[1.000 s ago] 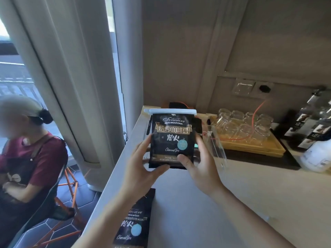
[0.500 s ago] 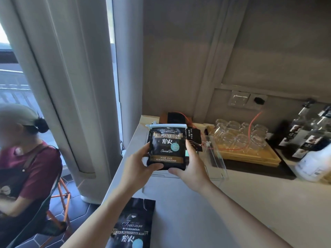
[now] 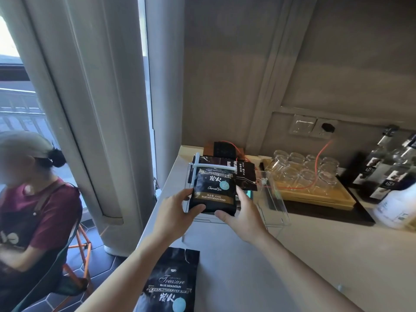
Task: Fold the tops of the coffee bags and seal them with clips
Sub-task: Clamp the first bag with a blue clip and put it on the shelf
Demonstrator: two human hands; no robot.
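A black coffee bag (image 3: 212, 190) with its top folded and a white clip (image 3: 211, 165) across the fold leans back over a clear acrylic stand (image 3: 273, 200). My left hand (image 3: 175, 209) grips its lower left edge and my right hand (image 3: 244, 216) grips its lower right corner. Behind it lies another black coffee bag (image 3: 244, 174), partly hidden. A third black coffee bag (image 3: 173, 282) lies flat on the counter near the front edge, its top unfolded and unclipped.
A wooden tray (image 3: 319, 195) of upturned glasses stands at the back right, with bottles (image 3: 387, 167) and a white spray bottle (image 3: 398, 207) beyond. An orange cable runs to a wall socket (image 3: 325, 128). A seated person (image 3: 33, 199) is left of the beige counter (image 3: 270, 266).
Both hands have carried the clipped bag away from me and lowered it toward the acrylic stand, tilting its top backward.
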